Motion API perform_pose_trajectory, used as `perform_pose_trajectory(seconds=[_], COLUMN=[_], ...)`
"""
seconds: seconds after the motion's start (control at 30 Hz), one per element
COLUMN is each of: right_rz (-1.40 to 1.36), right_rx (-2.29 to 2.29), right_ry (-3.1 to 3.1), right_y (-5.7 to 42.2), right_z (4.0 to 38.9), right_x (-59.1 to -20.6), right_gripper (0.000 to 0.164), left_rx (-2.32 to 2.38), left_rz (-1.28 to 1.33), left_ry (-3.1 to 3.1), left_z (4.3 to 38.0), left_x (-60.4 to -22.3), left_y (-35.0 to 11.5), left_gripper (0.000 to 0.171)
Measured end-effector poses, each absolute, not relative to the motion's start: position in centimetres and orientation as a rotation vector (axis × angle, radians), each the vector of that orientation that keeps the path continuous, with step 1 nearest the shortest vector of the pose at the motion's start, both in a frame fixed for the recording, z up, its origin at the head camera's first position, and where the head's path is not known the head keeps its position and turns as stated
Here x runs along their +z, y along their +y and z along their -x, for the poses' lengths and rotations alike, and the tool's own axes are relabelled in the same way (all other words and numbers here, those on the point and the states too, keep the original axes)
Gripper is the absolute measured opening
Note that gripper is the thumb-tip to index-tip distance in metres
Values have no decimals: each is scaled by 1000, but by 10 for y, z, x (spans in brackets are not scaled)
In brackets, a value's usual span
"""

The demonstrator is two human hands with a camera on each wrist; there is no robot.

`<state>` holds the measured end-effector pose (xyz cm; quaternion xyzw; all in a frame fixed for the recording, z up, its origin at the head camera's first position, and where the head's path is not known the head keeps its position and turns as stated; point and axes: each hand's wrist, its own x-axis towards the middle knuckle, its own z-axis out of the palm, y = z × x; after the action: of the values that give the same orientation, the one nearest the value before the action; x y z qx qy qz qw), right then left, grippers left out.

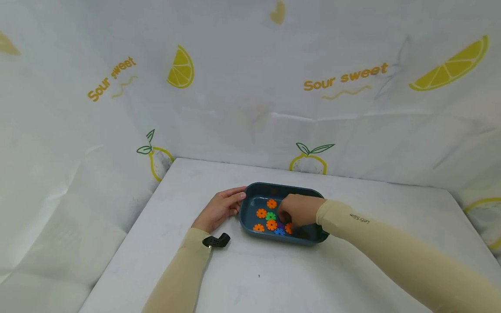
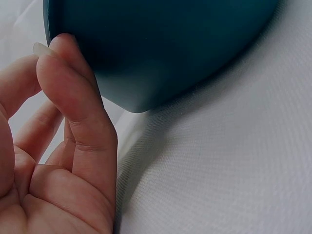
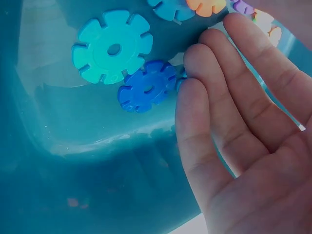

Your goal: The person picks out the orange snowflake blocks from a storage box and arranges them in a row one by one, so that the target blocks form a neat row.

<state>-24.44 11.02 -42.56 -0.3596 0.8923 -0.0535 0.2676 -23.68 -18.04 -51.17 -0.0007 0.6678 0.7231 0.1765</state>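
Observation:
A dark blue rectangular dish (image 1: 282, 238) with rounded corners holds several notched plastic discs, among them an orange disc (image 1: 271, 225), a green disc (image 1: 270, 216) and a blue disc (image 1: 279, 232). At the dish's left end, my left hand (image 1: 217, 211) pinches the rim, as the left wrist view (image 2: 73, 97) shows up close. My right hand (image 1: 299, 209) reaches down inside, its fingers loosely extended with the tips among the discs. Near those fingertips the right wrist view shows a turquoise disc (image 3: 92, 53) and a darker blue disc (image 3: 132, 93). What lies under the fingertips is hidden.
The dish stands on a white-covered table (image 1: 250, 278). Behind it hangs a white cloth (image 1: 242, 87) printed with lemons and lettering. A black strap piece (image 1: 216, 241) sits at the left wrist, and beige sleeves (image 1: 391, 248) cover both forearms.

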Motion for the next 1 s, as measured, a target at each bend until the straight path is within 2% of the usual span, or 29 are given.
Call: perform_pose_trajectory(seconds=[0.4, 1.0], right_rz=[979, 942], right_rx=[-110, -147], right_ry=[2418, 2440], right_y=[107, 110], right_z=[243, 245], right_x=[-427, -427], right_gripper=[25, 20], left_rx=[2055, 2034], left_rz=[18, 27], left_ry=[1891, 1910], left_z=[237, 235], left_x=[-511, -508], left_y=[-180, -177], left_gripper=[50, 46])
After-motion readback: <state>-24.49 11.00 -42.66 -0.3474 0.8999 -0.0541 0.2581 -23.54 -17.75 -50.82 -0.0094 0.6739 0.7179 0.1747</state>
